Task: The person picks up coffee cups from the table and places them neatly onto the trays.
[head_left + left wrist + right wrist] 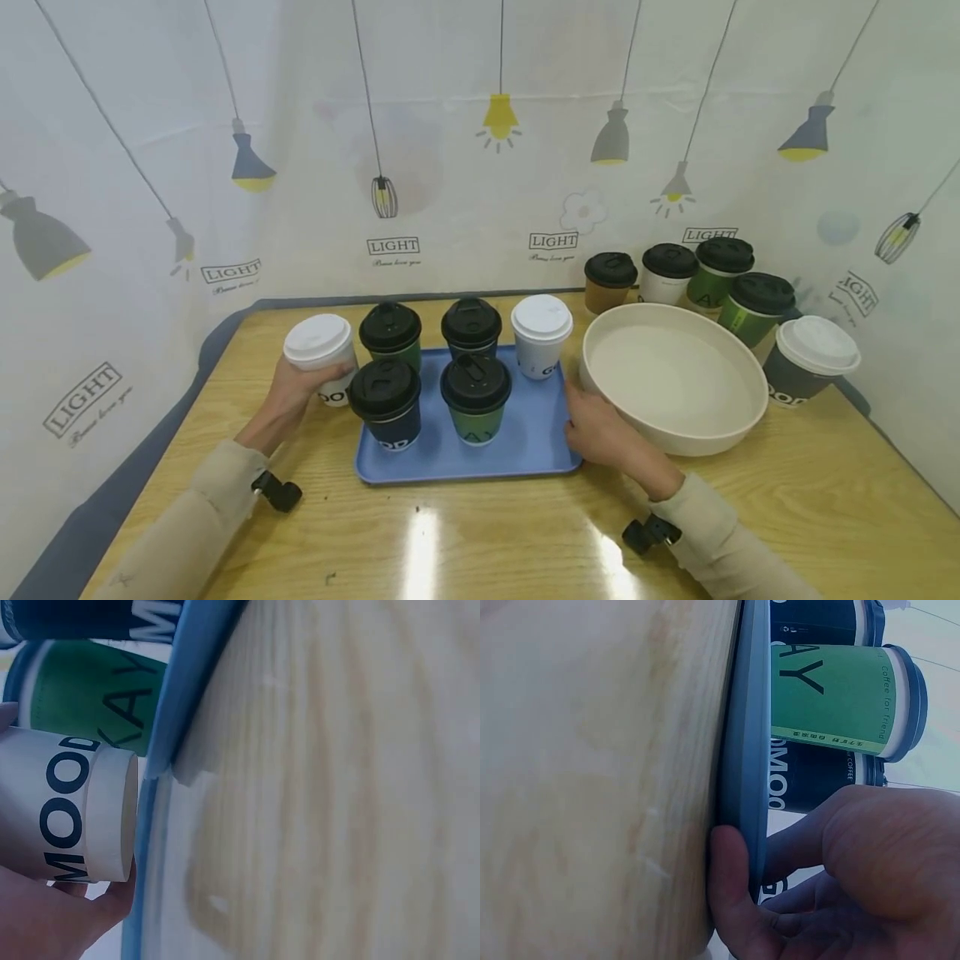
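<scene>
My left hand [288, 397] grips a white paper coffee cup [318, 343] with a white lid, held upright at the left side of a blue tray [517, 446]. In the left wrist view, fingers wrap the cup [64, 806] below its dark lettering. On the right, my other hand [606, 429] pinches the tray's right edge, finger and thumb on either side of the rim [756, 787]. Standing on the tray are a white-lidded cup [540, 333], two green cups [477, 408] [392, 333] and two dark cups [386, 408] [471, 329], all four black-lidded.
A round cream basin [675, 375] stands just right of the tray, close to my right hand. Behind it are several lidded cups, including a brown one [609, 287]; a dark white-lidded cup [806, 362] is at its right. A printed curtain [450, 192] hangs behind the wooden table [315, 542].
</scene>
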The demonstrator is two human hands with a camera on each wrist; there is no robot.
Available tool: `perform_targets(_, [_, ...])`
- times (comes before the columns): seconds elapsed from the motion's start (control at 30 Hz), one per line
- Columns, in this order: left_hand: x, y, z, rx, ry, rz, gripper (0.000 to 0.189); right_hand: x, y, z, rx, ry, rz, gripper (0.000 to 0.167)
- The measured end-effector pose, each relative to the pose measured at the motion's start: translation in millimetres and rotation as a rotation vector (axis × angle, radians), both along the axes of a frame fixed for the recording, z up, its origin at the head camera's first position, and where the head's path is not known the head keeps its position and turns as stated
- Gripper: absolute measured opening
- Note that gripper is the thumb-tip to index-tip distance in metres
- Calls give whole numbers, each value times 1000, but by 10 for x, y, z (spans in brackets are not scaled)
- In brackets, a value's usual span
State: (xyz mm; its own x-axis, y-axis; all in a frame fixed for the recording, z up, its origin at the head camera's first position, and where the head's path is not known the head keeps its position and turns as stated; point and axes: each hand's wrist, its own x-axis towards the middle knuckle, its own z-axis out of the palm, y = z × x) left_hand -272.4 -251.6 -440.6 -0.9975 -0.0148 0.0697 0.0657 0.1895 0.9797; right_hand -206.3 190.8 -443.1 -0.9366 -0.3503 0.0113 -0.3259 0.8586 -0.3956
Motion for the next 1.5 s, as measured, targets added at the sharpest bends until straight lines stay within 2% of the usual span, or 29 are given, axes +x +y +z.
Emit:
perform_targets(0.23, [172,-2,94,44,51,-73,66,-20,-1,-28,-10,-13,-2,67])
perform_targets(0.4, [283,-90,154,87,105,-198,62,-21,-3,-28,-10,-4,2,67])
perform_targets(0.63, [417,-336,239,62,115,-536,60,-8,-12,-3,-7,-19,0,67])
perform_targets(0.8, [481,-431,315,87,149,-738,66,-9,0,-9,0,-3,3,67])
perform_targets(1.0, [544,-366,371,133,211,-1027,78,-12,16,-4,-9,4,-2,67])
perform_targets(1.17, [671,-193,371,113,159,-1200,89,-6,17,4,-12,-5,3,67])
perform_targets(1.3, [747,58,366,109,154,-1265,90,-4,33,-1,-5,-10,-3,67])
perform_targets(1.43, [820,336,329,87,121,-1238,90,-14,35,-10,-9,-19,-9,67])
perform_targets(1.5, [868,465,299,73,63,-1193,90,-21,19,-8,-12,-26,-7,67])
